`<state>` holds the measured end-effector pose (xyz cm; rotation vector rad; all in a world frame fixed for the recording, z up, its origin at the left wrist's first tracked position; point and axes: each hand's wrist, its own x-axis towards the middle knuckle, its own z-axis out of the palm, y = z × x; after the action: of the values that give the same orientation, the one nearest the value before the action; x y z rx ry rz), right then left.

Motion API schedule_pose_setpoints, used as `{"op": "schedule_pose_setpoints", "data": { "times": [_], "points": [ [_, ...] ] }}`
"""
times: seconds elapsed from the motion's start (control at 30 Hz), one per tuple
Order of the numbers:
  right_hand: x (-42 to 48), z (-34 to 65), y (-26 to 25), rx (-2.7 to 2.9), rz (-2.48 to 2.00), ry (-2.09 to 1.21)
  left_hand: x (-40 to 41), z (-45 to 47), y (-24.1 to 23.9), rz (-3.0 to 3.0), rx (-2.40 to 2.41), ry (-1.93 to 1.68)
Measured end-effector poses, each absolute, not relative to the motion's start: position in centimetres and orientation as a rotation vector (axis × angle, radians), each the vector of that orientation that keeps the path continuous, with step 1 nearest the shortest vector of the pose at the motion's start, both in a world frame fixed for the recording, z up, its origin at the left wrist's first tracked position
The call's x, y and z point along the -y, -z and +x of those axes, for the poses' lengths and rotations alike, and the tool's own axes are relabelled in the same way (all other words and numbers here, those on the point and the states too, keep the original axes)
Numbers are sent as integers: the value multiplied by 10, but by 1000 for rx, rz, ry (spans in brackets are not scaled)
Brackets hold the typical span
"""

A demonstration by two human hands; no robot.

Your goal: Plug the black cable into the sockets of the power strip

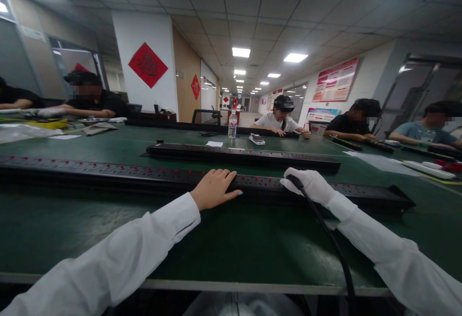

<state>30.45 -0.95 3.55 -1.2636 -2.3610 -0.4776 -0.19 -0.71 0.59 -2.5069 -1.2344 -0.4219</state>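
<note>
A long black power strip (pixel 119 175) with red dots and rows of sockets lies across the green table before me. My left hand (pixel 214 189), bare, rests on it near the middle with fingers apart and thumb over its front edge. Further right, my right hand (pixel 311 186), in a white glove, is closed around a black plug (pixel 295 181) at the strip's top. Whether the plug sits in a socket is hidden. From it a thick black cable (pixel 330 239) runs down over the table's near edge. Behind lies a second black power strip (pixel 245 156).
The green table (pixel 234 248) holds a water bottle (pixel 233 124), a small white device (pixel 257 139) and a paper slip (pixel 214 144) behind the strips. A co-worker (pixel 281 117) sits opposite; others sit left and right. A white tray (pixel 429 170) lies at the right.
</note>
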Motion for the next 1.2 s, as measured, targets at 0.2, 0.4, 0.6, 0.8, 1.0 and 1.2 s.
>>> {"op": "schedule_pose_setpoints", "data": {
  "times": [0.2, 0.4, 0.6, 0.8, 1.0, 1.2],
  "points": [
    [9, 304, -35, 2365, -1276, 493, 8, -1, -5, -2477, 1220, 429],
    [9, 304, -35, 2363, -1278, 482, 8, -2, -5, -2490, 1220, 425],
    [9, 304, -36, 2364, -1264, 470, 6, -2, -4, -2496, 1218, 429],
    [8, 304, -35, 2360, -1254, 481, 5, -2, -4, -2505, 1223, 437],
    [10, 303, -36, 2365, -1291, 500, 6, -2, -5, -2505, 1222, 421],
    [9, 303, -36, 2361, -1289, 496, 8, -2, -6, -2479, 1220, 420]
  ]
}}
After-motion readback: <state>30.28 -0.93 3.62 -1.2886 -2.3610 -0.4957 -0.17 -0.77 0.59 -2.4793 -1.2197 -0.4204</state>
